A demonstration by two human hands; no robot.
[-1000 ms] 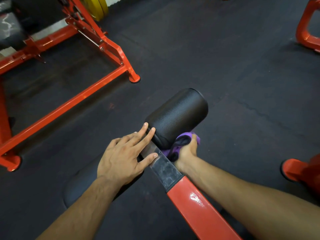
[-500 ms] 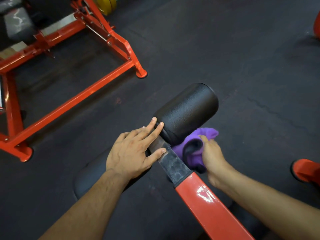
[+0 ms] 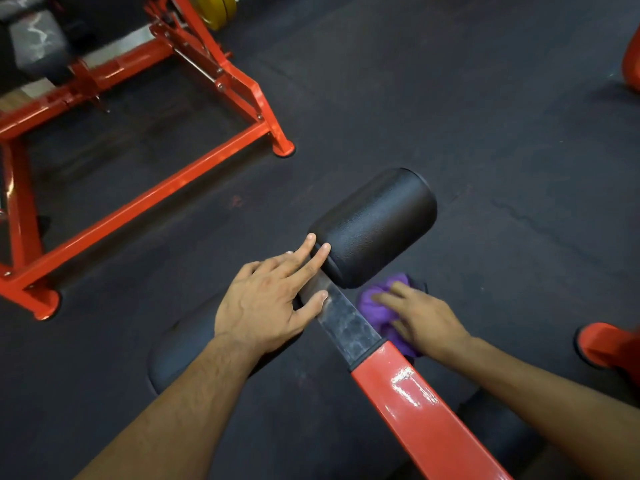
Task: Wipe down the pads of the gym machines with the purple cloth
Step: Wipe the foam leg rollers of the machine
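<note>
The purple cloth [image 3: 382,311] is bunched up on the right side of the machine's arm, just below the near end of the black roller pad [image 3: 375,226]. The right hand [image 3: 420,322] lies over it with fingers fairly straight, pressing it down rather than clutching it; what surface it presses against is hidden under the cloth. The left hand [image 3: 268,304] rests spread on the other side, two fingertips touching the roller pad's near edge and the thumb on the bare grey metal bar [image 3: 346,322] that runs into the red arm [image 3: 426,410].

Below the left forearm a second dark pad [image 3: 180,355] shows, partly covered. I'd judge the job is somewhere in the middle: the cloth is at the roller's underside, and nothing tells me whether its top has been wiped. That lower pad and the grey seat pad [image 3: 36,43] on the red frame [image 3: 138,202] at the far left look like work possibly left. Yellow plates [image 3: 221,8] sit beyond, on the dark rubber floor [image 3: 485,116].
</note>
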